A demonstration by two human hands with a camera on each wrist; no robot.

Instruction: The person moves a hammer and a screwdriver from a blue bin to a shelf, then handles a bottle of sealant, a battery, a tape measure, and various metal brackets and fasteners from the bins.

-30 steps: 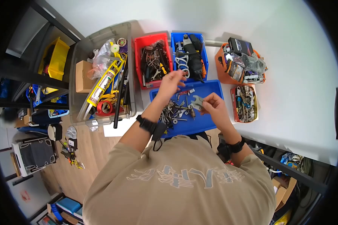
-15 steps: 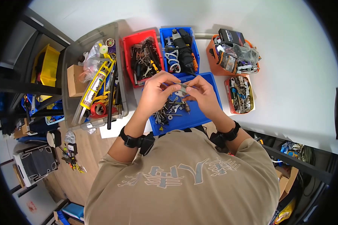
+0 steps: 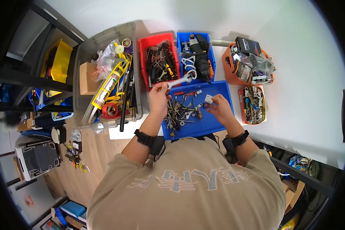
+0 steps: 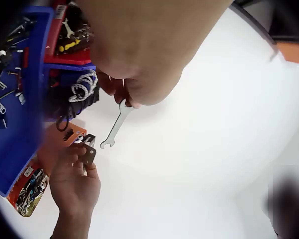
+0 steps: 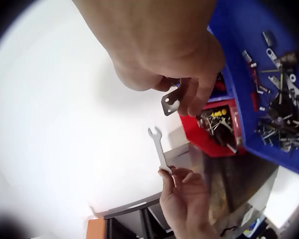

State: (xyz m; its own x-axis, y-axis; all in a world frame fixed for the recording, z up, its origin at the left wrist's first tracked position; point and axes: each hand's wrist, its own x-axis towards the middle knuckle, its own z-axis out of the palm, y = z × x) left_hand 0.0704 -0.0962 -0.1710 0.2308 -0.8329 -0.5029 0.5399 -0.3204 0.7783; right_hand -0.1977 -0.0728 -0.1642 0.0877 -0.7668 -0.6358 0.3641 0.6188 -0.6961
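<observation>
My left hand (image 3: 158, 101) pinches one end of a silver open-end wrench (image 3: 179, 81), in front of the red bin. The wrench's free end points right, toward the blue bin with the power tool. In my right hand (image 3: 221, 110), thumb and fingers hold a small metal plate with holes (image 3: 208, 99) over the right side of a blue tray (image 3: 212, 124). The right wrist view shows the drilled plate (image 5: 168, 105) and the wrench (image 5: 160, 148) apart from each other. Bolts and small metal parts (image 3: 176, 115) lie heaped in the tray's left half.
Behind the tray stand a red bin (image 3: 142, 61) of hand tools and a blue bin (image 3: 213, 57) with a power tool (image 3: 199, 57). An orange bin (image 3: 230, 73) and a red tin (image 3: 242, 111) are on the right. A large grey tub (image 3: 80, 115) stands left.
The hands met over the tray half a second ago and have since parted. My left hand, empty one second ago, now has the wrench; my right keeps the plate.
</observation>
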